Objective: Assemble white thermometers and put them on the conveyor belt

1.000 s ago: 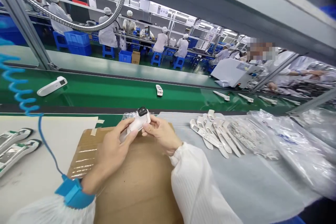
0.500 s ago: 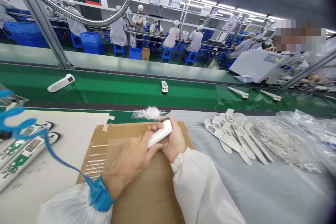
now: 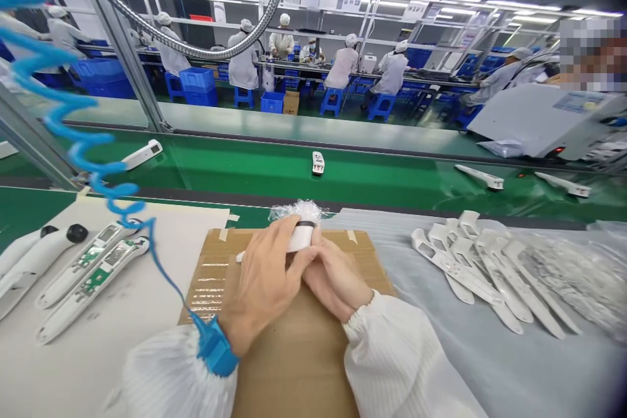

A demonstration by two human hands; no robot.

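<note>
Between my two hands is a white handheld device (image 3: 301, 238) with a dark band at its head end. My left hand (image 3: 269, 268) wraps over its body from the left, a blue wrist strap (image 3: 218, 346) around that wrist. From the right, my right hand (image 3: 333, 271) closes around the head end, its fingers partly hidden. Most of the device is covered by my fingers; a small white tip shows left of my left hand. Both hands are above a brown cardboard sheet (image 3: 289, 366).
Opened housings with green circuit boards (image 3: 100, 271) lie at left, beside closed white devices (image 3: 39, 261). White shell parts (image 3: 470, 268) and a bag of small clear parts (image 3: 578, 274) are at right. Crumpled clear plastic (image 3: 301, 209) sits before the green conveyor belt (image 3: 245, 163), which carries several devices.
My left hand has moved over the device and now covers most of its body. The device has turned, its head end facing more away. The camera view has shifted left.
</note>
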